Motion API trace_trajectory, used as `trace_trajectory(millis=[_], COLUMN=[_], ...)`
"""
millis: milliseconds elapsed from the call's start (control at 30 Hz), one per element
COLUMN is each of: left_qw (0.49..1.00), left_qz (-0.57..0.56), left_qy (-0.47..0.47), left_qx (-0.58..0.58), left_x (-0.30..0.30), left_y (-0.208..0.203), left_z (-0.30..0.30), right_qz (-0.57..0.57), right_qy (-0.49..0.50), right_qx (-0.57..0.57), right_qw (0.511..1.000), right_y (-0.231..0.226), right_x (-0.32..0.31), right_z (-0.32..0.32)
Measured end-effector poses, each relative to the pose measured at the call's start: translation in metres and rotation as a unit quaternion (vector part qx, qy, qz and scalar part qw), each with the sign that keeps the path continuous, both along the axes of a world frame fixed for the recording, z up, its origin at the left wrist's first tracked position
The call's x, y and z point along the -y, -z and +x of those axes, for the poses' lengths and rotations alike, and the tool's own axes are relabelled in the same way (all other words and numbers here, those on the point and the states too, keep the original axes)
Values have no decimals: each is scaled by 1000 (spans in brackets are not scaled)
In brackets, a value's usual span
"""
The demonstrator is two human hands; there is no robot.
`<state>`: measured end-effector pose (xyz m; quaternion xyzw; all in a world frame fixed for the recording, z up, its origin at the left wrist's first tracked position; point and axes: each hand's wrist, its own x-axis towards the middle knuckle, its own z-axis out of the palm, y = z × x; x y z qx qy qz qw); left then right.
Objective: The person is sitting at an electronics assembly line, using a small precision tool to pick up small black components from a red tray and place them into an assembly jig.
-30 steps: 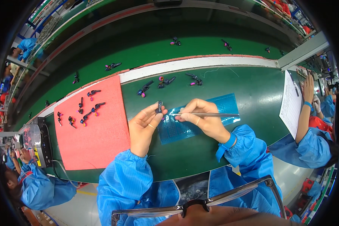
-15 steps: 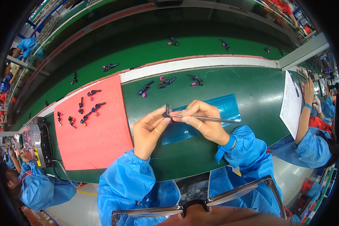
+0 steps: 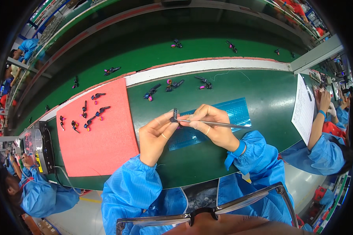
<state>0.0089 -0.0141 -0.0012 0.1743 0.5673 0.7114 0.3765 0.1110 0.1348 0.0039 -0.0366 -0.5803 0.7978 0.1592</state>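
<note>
My left hand (image 3: 157,137) pinches a small dark earbud part (image 3: 175,114) between thumb and fingers, its stem standing up. In my right hand (image 3: 212,126) is a pair of metal tweezers (image 3: 227,124), held near the front like a pen. Their tip meets the earbud part close to my left fingertips; whether it grips anything there is too small to tell. Below both hands lies a blue perforated mat (image 3: 235,111) on the green table. Beyond the hands rest several dark earbud pieces with pink-purple round bits, one group (image 3: 151,92) near the white rail.
To the left, a pink foam sheet (image 3: 102,149) carries several earbud pieces. A black device (image 3: 46,149) stands at its left edge. Past the white rail (image 3: 208,65), a green conveyor (image 3: 145,58) holds more pieces. A paper sheet with a pen (image 3: 302,109) is at right, beside a co-worker's arm.
Pieces on the conveyor have shifted slightly left. My hands, the earbud part and the tweezers have barely moved. The co-worker's hand at right has shifted a little.
</note>
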Motion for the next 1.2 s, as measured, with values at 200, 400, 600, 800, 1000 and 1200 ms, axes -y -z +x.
trace_trajectory(millis=[200, 400, 600, 800, 1000, 1200], left_qw=[1000, 1000, 1000, 1000, 999, 998], left_qz=[2, 3, 3, 0, -24, -11], left_qy=[0, 1, 1, -13, -45, -60], left_qx=[7, 6, 1, -11, -5, 6], left_x=[0, 0, -1, -1, -3, -2], left_y=[0, 2, 2, 0, 2, 6], left_z=[0, -1, 0, 1, -4, -6], right_qz=[22, 24, 15, 19, 48, 140], right_qy=[2, 5, 8, 19, 29, 41], right_qx=[11, 9, 31, 29, 125, 170], right_qw=[1000, 1000, 999, 999, 991, 975], right_y=[-3, -2, -1, -1, 3, 6], right_x=[-1, 0, 0, 1, -5, -2], right_z=[0, -1, 0, 0, -1, -2])
